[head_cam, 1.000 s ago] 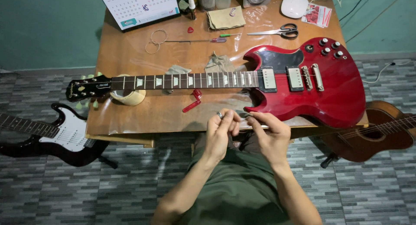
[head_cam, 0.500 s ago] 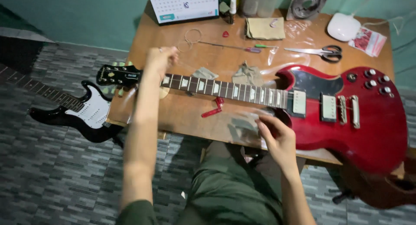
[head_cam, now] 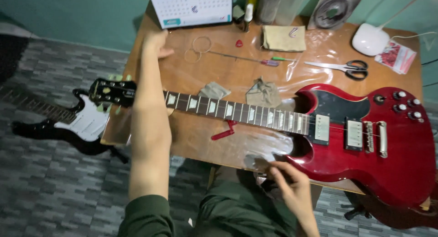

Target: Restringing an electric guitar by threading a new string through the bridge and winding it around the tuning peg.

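A dark red electric guitar lies across the wooden table, its neck running left to a black headstock. My left hand is stretched over the neck to the table's far left, next to thin coiled strings. Its fingers are curled and seen from behind, so whether it holds anything is hidden. My right hand hovers at the table's front edge below the guitar's lower horn. Its fingertips are pinched together, and I cannot make out anything between them.
On the table lie a red string winder, a screwdriver, scissors, a tan cloth, crumpled rags, a desk calendar and a white rounded device. A black and white guitar lies on the floor to the left.
My left hand left my right hand at the front edge, rose over the headstock, then reached to the far left of the table. My right hand stayed low by the guitar body.
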